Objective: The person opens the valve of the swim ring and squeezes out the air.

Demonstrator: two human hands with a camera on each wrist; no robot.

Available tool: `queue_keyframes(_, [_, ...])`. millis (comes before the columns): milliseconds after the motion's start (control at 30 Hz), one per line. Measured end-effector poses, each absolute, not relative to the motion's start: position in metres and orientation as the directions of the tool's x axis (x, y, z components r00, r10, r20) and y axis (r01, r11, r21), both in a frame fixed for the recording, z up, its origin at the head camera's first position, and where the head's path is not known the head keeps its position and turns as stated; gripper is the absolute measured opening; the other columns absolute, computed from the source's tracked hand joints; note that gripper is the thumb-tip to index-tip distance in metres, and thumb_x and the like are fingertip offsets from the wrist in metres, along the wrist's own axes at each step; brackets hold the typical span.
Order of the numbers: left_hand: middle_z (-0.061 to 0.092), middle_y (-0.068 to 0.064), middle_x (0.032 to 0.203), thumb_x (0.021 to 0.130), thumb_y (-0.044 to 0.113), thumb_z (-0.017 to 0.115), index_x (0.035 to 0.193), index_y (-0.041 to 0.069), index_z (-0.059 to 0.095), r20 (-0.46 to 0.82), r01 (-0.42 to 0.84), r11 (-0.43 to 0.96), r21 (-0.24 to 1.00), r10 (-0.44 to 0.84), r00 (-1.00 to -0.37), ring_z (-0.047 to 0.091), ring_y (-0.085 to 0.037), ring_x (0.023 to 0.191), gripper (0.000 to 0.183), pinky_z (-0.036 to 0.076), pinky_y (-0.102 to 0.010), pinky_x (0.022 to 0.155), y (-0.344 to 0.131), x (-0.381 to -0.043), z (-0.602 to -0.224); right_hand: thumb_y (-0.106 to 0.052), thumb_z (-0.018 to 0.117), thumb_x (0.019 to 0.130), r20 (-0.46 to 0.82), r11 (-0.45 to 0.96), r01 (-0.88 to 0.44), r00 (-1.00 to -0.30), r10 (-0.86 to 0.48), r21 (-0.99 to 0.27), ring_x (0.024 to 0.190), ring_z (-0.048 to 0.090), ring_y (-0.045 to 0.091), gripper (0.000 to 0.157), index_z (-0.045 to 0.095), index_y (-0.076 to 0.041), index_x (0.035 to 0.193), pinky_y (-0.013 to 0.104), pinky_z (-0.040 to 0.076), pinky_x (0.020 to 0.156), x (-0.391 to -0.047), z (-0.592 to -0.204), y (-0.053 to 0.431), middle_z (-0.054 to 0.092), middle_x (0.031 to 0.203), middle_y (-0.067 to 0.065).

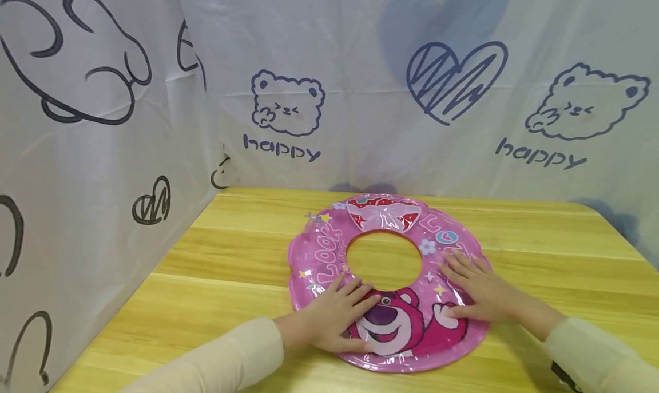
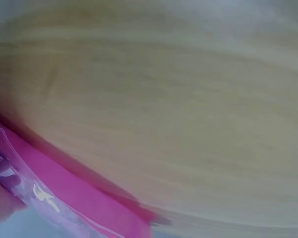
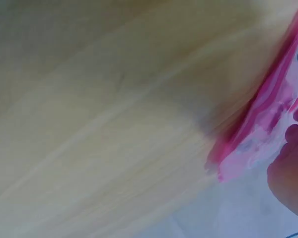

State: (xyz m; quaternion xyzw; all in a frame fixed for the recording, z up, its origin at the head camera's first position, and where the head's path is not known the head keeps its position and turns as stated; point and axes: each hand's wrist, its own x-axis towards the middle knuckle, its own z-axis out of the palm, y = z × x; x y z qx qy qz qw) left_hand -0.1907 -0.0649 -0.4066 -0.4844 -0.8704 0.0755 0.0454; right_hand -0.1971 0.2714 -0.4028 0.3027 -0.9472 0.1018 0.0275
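Note:
A pink inflatable swim ring point(image 1: 396, 358) lies on the wooden table, printed with a bear, strawberries, flowers and the word LOOK. It looks plump, with a shiny, slightly creased surface. My left hand point(image 1: 337, 316) rests on its near left part, fingers spread and straight beside the bear's face. On the ring's right side lies my right hand point(image 1: 479, 290), its fingers spread, with the thumb by the bear's raised paw. In the left wrist view the ring's edge point(image 2: 84, 198) shows at lower left. The right wrist view has its edge point(image 3: 258, 129) at the right.
The yellow wood-grain table point(image 1: 231, 250) extends around the ring. A white cloth point(image 1: 360, 95) with bear, heart and "happy" drawings hangs behind the table. More printed cloth point(image 1: 103, 170) hangs along the left side. A small dark object point(image 1: 563, 376) shows under the right sleeve.

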Motion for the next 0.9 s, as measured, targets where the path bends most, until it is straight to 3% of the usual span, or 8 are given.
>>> queue_keyframes(33, [0.028,-0.008,0.153,0.084,0.071,0.038,0.148,0.016,0.026,0.008,0.837,0.518,-0.177,0.851,-0.525,0.026,-0.03,0.141,0.085,0.017,-0.053,0.115,-0.066,-0.193,-0.406,-0.056,0.06,0.08,0.127,0.79,-0.589,-0.808,-0.575,-0.173,0.139,0.018,0.043,0.085,0.037,0.001,0.14,0.042,-0.004,0.118,-0.195,-0.402,0.267,0.027,0.147,0.028])
queue_keyframes(167, [0.024,-0.01,0.154,0.082,0.072,0.04,0.147,0.013,0.026,-0.006,0.834,0.526,-0.166,0.845,-0.534,0.02,-0.032,0.142,0.089,0.015,-0.053,0.115,-0.071,-0.199,-0.399,-0.056,0.056,0.085,0.161,0.772,-0.607,-0.795,-0.585,-0.191,0.138,0.021,0.042,0.084,0.033,0.0,0.142,0.01,-0.017,0.107,-0.185,-0.405,0.246,0.028,0.149,0.024])
queue_keyframes(400, [0.02,-0.011,0.155,0.079,0.076,0.041,0.147,0.012,0.026,-0.014,0.802,0.567,-0.19,0.815,-0.579,0.015,-0.034,0.143,0.095,0.011,-0.054,0.115,-0.077,-0.211,-0.396,-0.066,0.048,0.083,0.117,0.766,-0.611,-0.791,-0.601,-0.2,0.14,0.019,0.039,0.093,0.026,0.0,0.145,0.008,-0.021,0.105,-0.163,-0.415,0.208,0.021,0.153,0.019])
queue_keyframes(600, [0.013,-0.012,0.156,0.077,0.078,0.039,0.148,0.012,0.022,-0.024,0.788,0.595,-0.16,0.795,-0.606,0.009,-0.036,0.144,0.098,0.006,-0.054,0.116,-0.081,-0.214,-0.405,-0.066,0.046,0.085,0.108,0.738,-0.638,-0.768,-0.631,-0.221,0.142,0.016,0.035,0.091,0.024,-0.002,0.146,0.01,-0.022,0.106,-0.157,-0.418,0.191,0.019,0.155,0.015])
queue_keyframes(900, [0.013,-0.013,0.156,0.078,0.077,0.039,0.149,0.015,0.02,-0.006,0.78,0.592,-0.204,0.796,-0.606,0.012,-0.036,0.143,0.096,0.01,-0.055,0.115,-0.082,-0.215,-0.414,-0.066,0.044,0.086,0.155,0.718,-0.683,-0.73,-0.666,-0.132,0.139,0.022,0.038,0.09,0.027,0.0,0.144,0.011,-0.021,0.107,-0.156,-0.422,0.185,0.024,0.152,0.018])
